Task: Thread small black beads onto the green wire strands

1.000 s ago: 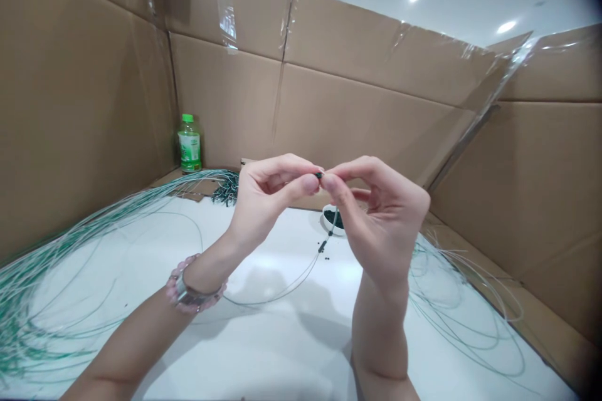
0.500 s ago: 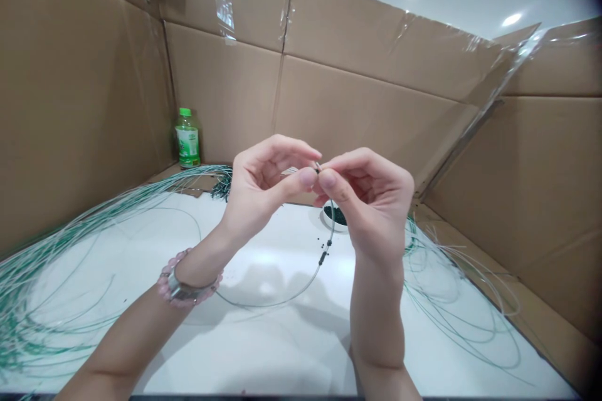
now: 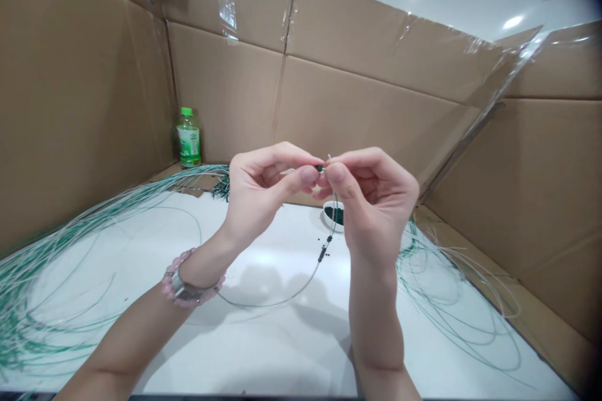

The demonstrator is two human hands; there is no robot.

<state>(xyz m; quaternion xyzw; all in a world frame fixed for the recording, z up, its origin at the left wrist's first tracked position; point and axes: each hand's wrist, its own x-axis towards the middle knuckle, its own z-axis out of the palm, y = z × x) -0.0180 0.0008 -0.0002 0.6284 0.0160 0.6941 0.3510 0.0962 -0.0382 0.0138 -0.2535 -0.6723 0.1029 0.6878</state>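
Above the white table, my left hand [image 3: 273, 182] pinches a small dark bead-like piece [image 3: 320, 168] between thumb and forefinger. Close beside it, my right hand [image 3: 376, 194] is closed on a thin pale green wire [image 3: 301, 290], whose tip sticks up past the fingertips. The wire hangs from my right hand and curves down to the left, passing behind my left wrist. Dark pieces [image 3: 322, 254] sit along it lower down. Behind the hands stands a small white bowl [image 3: 326, 216] holding many dark pieces, partly hidden by my right hand.
A bundle of green and white wires [image 3: 70, 244] spreads over the table's left side. More looped wires [image 3: 463, 313] lie at the right. A green-capped bottle [image 3: 189, 141] stands in the back left corner. Cardboard walls [image 3: 367, 100] enclose the white table [image 3: 273, 351].
My fingertips have drawn slightly apart, with the right hand moving a little right. The dark piece now shows between them, and the wire's tip stands up above my right fingers.
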